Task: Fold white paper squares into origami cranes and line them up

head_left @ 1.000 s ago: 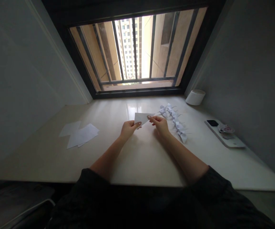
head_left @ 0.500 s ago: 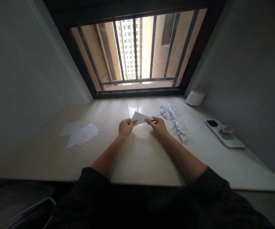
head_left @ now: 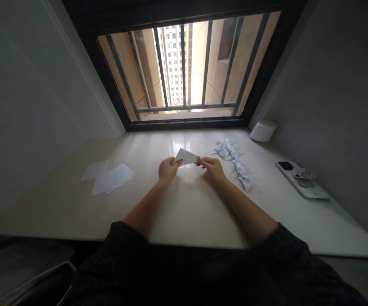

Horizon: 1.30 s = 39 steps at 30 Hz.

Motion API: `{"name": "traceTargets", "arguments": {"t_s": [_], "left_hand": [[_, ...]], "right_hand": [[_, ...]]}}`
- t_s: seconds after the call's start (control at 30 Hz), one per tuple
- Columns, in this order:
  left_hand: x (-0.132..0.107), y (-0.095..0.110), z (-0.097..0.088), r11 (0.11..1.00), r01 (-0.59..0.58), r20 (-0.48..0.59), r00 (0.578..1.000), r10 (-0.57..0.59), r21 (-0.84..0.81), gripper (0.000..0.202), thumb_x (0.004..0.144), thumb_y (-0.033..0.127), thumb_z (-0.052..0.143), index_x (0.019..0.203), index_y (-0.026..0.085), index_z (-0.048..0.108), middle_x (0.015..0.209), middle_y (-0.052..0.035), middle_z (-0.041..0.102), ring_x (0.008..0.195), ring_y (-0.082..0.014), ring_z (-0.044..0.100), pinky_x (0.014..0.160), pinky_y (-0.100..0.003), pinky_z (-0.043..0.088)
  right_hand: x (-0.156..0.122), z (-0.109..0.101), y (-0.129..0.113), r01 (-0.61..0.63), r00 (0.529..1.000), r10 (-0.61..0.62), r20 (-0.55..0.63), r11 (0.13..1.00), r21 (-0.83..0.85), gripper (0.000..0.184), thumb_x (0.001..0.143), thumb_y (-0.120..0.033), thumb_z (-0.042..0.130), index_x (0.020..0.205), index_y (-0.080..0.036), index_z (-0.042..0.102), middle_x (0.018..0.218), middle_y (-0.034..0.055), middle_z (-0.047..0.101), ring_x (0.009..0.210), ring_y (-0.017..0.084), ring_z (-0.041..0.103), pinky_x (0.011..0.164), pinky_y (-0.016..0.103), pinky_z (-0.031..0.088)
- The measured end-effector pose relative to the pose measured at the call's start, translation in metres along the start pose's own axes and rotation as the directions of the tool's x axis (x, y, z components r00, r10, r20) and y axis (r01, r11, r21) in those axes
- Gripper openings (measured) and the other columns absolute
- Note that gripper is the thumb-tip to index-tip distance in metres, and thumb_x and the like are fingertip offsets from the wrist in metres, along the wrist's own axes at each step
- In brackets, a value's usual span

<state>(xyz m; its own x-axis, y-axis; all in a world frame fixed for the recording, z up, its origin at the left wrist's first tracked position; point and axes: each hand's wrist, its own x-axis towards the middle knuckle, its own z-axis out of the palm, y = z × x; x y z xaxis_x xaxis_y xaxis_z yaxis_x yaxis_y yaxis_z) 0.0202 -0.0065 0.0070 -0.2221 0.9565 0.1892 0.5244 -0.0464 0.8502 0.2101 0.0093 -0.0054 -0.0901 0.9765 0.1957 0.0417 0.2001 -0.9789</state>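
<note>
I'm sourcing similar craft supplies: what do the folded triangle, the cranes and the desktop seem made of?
The folded triangle looks like thin matte white paper, sharply creased. The origami cranes look like the same paper, with thin pointed folds. The desktop looks like polished stone or glossy laminate, since it mirrors window light; I cannot tell which.

The folded paper triangle [head_left: 186,156] is plain white, the row of small origami paper cranes [head_left: 233,163] is white also, the polished stone desk top [head_left: 190,212] is pale cream, and the cloth sleeves [head_left: 282,250] are nearly black.
</note>
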Motion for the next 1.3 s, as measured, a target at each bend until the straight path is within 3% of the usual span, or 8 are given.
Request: {"name": "traceTargets", "arguments": {"t_s": [0.27,0.4,0.53,0.63,0.77,0.87,1.0,1.3], "left_hand": [[-0.004,0.004,0.001,0.999,-0.026,0.016,1.000,0.025,0.023,0.032,0.073,0.048,0.054,0.066,0.017,0.060,0.056,0.0029,0.050,0.059,-0.0122,0.045,0.053,-0.021,0.028],[-0.009,0.007,0.002,0.998,-0.062,0.024,0.998,0.061,0.028,0.031,0.072,0.048,0.057,0.065,0.019,0.061,0.056,0.0031,0.051,0.059,-0.0123,0.046,0.053,-0.021,0.028],[-0.012,0.011,0.000,0.993,-0.106,-0.016,0.994,0.107,0.051,0.030,0.071,0.049,0.059,0.064,0.020,0.061,0.056,0.0028,0.053,0.057,-0.0126,0.046,0.053,-0.022,0.029],[-0.012,0.013,-0.001,0.991,-0.132,-0.081,0.988,0.130,-0.013,0.026,0.070,0.047,0.063,0.081,0.023,0.064,0.074,-0.0004,0.063,0.068,-0.0147,0.054,0.059,-0.023,0.035],[-0.009,0.011,0.003,0.979,-0.135,-0.133,0.984,0.115,-0.150,0.047,0.066,0.043,0.069,0.107,0.023,0.058,0.096,-0.0052,0.066,0.080,-0.0159,0.060,0.066,-0.024,0.041],[-0.007,0.007,0.008,0.975,-0.097,-0.047,0.995,0.089,-0.199,0.036,0.068,0.045,0.067,0.093,0.019,0.063,0.087,-0.0054,0.068,0.077,-0.0161,0.062,0.065,-0.025,0.042],[-0.009,0.006,0.015,0.966,-0.089,0.083,0.990,0.112,-0.243,0.030,0.071,0.045,0.063,0.076,0.015,0.068,0.079,-0.0068,0.069,0.076,-0.0182,0.062,0.066,-0.027,0.044],[-0.009,0.008,0.013,0.938,-0.132,0.111,0.978,0.176,-0.321,0.029,0.071,0.045,0.062,0.070,0.016,0.067,0.070,-0.0026,0.066,0.069,-0.0137,0.057,0.064,-0.024,0.041]], "right_hand": [[-0.001,0.004,0.000,0.031,0.997,-0.034,-0.071,0.999,-0.044,0.048,0.077,-0.060,0.047,0.072,-0.017,0.069,0.070,0.0065,0.068,0.063,0.017,0.060,0.057,0.027,0.042],[-0.004,0.005,-0.004,0.075,0.988,-0.092,-0.127,0.988,-0.137,0.042,0.067,-0.057,0.062,0.083,-0.019,0.070,0.080,0.0060,0.070,0.066,0.018,0.061,0.058,0.027,0.044],[-0.005,0.005,-0.004,0.035,0.997,-0.049,-0.066,0.979,-0.200,0.040,0.063,-0.055,0.067,0.076,-0.017,0.071,0.072,0.0067,0.071,0.064,0.020,0.062,0.057,0.028,0.044],[-0.005,0.006,-0.002,-0.002,0.998,-0.009,-0.063,0.986,-0.170,0.040,0.063,-0.055,0.066,0.069,-0.016,0.071,0.065,0.0071,0.070,0.060,0.019,0.061,0.057,0.028,0.043],[-0.008,0.012,-0.005,-0.064,0.990,0.063,-0.124,0.998,-0.007,0.040,0.063,-0.055,0.066,0.066,-0.015,0.070,0.066,0.0081,0.069,0.060,0.017,0.059,0.057,0.027,0.043],[-0.011,0.016,-0.009,-0.097,0.985,0.110,-0.133,0.990,0.106,0.038,0.065,-0.052,0.066,0.066,-0.015,0.070,0.069,0.0092,0.070,0.062,0.016,0.059,0.058,0.026,0.043],[-0.015,0.019,-0.011,-0.067,0.994,0.075,-0.074,0.992,0.104,0.037,0.067,-0.051,0.065,0.067,-0.015,0.070,0.071,0.0086,0.070,0.064,0.016,0.059,0.059,0.026,0.043],[-0.011,0.019,-0.002,0.021,0.999,-0.024,-0.025,0.994,-0.112,0.038,0.069,-0.053,0.061,0.066,-0.017,0.070,0.067,0.0064,0.070,0.064,0.018,0.062,0.061,0.027,0.043]]}}
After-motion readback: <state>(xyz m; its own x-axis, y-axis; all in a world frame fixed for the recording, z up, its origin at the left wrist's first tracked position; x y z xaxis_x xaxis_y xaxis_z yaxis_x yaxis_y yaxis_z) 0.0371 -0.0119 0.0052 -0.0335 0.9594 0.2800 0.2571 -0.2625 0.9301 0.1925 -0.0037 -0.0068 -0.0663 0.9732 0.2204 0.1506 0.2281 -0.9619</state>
